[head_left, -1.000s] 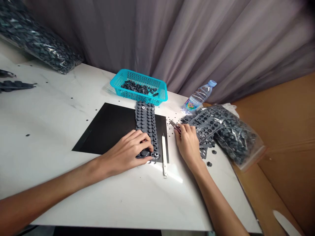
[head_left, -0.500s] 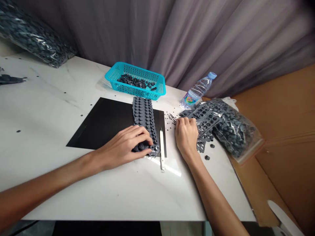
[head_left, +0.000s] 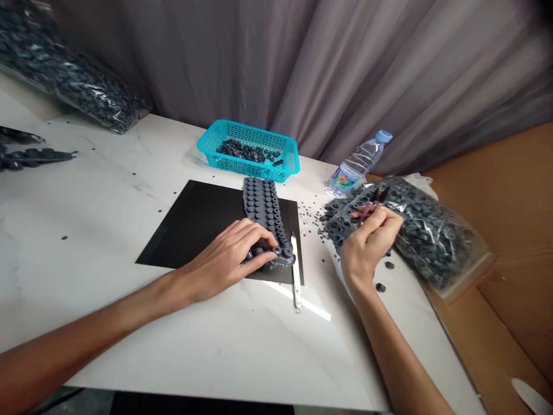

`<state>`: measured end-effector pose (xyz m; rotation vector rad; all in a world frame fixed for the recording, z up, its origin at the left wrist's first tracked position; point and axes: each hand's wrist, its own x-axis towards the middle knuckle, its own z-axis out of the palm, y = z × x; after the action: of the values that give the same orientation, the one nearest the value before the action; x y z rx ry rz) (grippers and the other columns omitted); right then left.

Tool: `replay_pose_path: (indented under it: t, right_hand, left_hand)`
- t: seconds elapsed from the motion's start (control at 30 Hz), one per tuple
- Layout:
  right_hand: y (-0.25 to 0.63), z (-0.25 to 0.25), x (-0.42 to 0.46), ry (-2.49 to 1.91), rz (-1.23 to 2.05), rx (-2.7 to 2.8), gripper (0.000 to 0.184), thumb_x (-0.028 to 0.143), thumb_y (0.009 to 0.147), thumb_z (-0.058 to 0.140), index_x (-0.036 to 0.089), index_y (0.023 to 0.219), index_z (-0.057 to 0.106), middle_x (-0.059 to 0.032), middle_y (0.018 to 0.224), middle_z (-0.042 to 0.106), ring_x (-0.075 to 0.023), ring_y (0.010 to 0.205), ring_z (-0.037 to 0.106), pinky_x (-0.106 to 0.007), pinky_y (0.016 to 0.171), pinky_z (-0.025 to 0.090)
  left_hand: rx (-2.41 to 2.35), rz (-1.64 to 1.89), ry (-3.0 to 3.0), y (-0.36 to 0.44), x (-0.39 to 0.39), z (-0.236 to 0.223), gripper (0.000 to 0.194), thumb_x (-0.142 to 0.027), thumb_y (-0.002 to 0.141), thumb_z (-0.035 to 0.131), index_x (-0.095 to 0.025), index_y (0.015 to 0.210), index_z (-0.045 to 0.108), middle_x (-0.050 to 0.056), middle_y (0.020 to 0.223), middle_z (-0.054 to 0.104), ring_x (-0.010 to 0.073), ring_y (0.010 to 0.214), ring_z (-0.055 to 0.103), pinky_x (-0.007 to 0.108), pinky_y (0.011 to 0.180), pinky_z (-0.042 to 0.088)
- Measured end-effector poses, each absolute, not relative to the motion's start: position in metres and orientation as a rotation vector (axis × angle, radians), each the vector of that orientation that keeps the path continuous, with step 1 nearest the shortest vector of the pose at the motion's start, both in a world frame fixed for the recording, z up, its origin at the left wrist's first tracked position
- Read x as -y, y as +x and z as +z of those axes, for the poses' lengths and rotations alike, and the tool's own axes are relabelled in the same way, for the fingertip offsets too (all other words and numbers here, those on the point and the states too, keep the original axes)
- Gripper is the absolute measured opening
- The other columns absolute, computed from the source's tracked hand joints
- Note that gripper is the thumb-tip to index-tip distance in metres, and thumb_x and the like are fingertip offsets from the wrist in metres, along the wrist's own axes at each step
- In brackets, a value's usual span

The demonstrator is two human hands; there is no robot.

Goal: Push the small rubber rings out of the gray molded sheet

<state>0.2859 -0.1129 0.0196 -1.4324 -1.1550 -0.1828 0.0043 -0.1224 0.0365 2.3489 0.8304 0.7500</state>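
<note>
Set well apart: left hand at centre, right hand to the right.

Extends left forearm bare from the near left, slanting toward the centre, to a nearly straight left wrist. Presents left hand palm down with curved fingers, index finger and thumb in a pinch toward the right. Extends right forearm bare from the near right, slanting far and left to right wrist. Presents right hand turned on edge, in a closed grip.
</note>
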Motion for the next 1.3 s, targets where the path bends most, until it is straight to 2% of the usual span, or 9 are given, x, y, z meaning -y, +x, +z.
replay_pose_path:
  t: [0.23,0.4,0.47,0.57,0.73,0.87,1.07,1.3]
  right_hand:
    - [0.304,0.004,0.107,-1.639,-0.005,1.211,0.030,0.047,0.107,0.033,0.021,0.101,0.047,-0.0060,0.093,0.066,-0.0176,0.072,0.067,-0.036,0.074,0.052]
    - [0.313,0.014,0.111,-1.603,-0.202,1.110,0.034,0.049,0.106,0.036,0.020,0.102,0.053,-0.0108,0.105,0.063,-0.0209,0.087,0.065,-0.039,0.083,0.049]
    - [0.310,0.022,0.116,-1.547,-0.235,1.087,0.036,0.050,0.106,0.035,0.020,0.104,0.054,-0.0113,0.106,0.061,-0.0216,0.089,0.062,-0.039,0.082,0.048]
    - [0.296,0.031,0.130,-1.509,-0.041,1.183,0.035,0.050,0.105,0.040,0.020,0.107,0.056,-0.0075,0.099,0.060,-0.0199,0.084,0.058,-0.035,0.076,0.046]
    - [0.256,0.039,0.160,-1.470,0.543,1.537,0.029,0.047,0.101,0.054,0.023,0.113,0.063,0.0014,0.083,0.051,-0.0141,0.070,0.044,-0.029,0.067,0.038]
    - [0.230,0.040,0.171,-1.330,0.811,1.622,0.028,0.044,0.093,0.069,0.023,0.111,0.064,0.0011,0.088,0.052,-0.0122,0.068,0.042,-0.028,0.064,0.037]
    - [0.219,0.037,0.170,-1.268,0.875,1.508,0.021,0.038,0.094,0.070,0.025,0.111,0.066,0.0015,0.084,0.053,-0.0119,0.066,0.041,-0.028,0.059,0.034]
    - [0.218,0.034,0.171,-1.259,0.790,1.561,0.011,0.033,0.094,0.070,0.026,0.102,0.072,0.0006,0.082,0.054,-0.0144,0.073,0.048,-0.029,0.063,0.037]
  left_hand:
    - [-0.832,0.760,2.328,0.004,0.122,0.036,0.016,-0.032,0.106,0.049,-0.022,0.115,0.058,0.002,0.116,0.064,0.0183,0.108,0.056,0.036,0.099,0.043]
    - [-0.828,0.812,2.373,0.006,0.122,0.033,0.015,-0.029,0.107,0.047,-0.021,0.116,0.057,0.003,0.116,0.065,0.0189,0.107,0.057,0.039,0.101,0.041]
    - [-0.839,0.849,2.393,0.007,0.122,0.031,0.015,-0.028,0.107,0.048,-0.020,0.117,0.056,0.003,0.118,0.065,0.0190,0.106,0.058,0.039,0.100,0.042]
    - [-0.844,0.895,2.371,0.007,0.123,0.030,0.018,-0.027,0.106,0.049,-0.020,0.121,0.055,0.003,0.118,0.065,0.0183,0.107,0.058,0.037,0.099,0.045]
    - [-0.859,0.903,2.263,0.006,0.124,0.029,0.022,-0.026,0.107,0.048,-0.022,0.127,0.053,0.003,0.118,0.064,0.0167,0.111,0.059,0.033,0.102,0.047]
    - [-0.830,0.930,2.186,0.007,0.124,0.030,0.018,-0.024,0.107,0.048,-0.021,0.122,0.056,0.003,0.117,0.063,0.0158,0.113,0.060,0.031,0.103,0.047]
    - [-0.818,0.990,2.063,0.010,0.125,0.032,0.014,-0.025,0.105,0.052,-0.022,0.115,0.062,0.002,0.112,0.065,0.0142,0.108,0.063,0.027,0.099,0.049]
    - [-0.873,0.975,1.997,0.013,0.128,0.029,0.016,-0.031,0.103,0.056,-0.024,0.114,0.065,0.000,0.111,0.068,0.0137,0.105,0.065,0.026,0.096,0.051]
